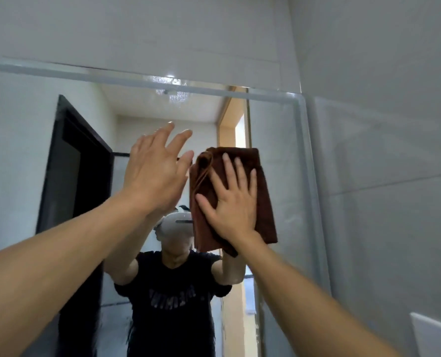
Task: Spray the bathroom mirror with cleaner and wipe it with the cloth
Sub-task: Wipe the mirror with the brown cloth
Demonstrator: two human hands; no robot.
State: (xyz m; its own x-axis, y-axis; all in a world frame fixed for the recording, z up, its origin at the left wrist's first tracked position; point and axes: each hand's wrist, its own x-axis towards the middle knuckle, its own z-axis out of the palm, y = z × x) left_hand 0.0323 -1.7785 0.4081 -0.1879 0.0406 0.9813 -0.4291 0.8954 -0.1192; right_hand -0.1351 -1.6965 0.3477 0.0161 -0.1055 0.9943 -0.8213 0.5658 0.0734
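A large wall mirror [273, 161] with a bevelled edge fills most of the view. My right hand [229, 199] presses a folded brown cloth [263, 191] flat against the glass with straight, spread fingers. My left hand [155, 171] is raised just left of the cloth, fingers straight and a little apart, holding nothing. Whether it touches the glass I cannot tell. No spray bottle is in view. Some droplets [173, 88] sit on the glass near the mirror's top edge.
Grey wall tiles [381, 124] surround the mirror above and to the right. A white switch plate [433, 336] sits at the lower right. The mirror reflects a person in a black shirt and a dark door frame [67, 176].
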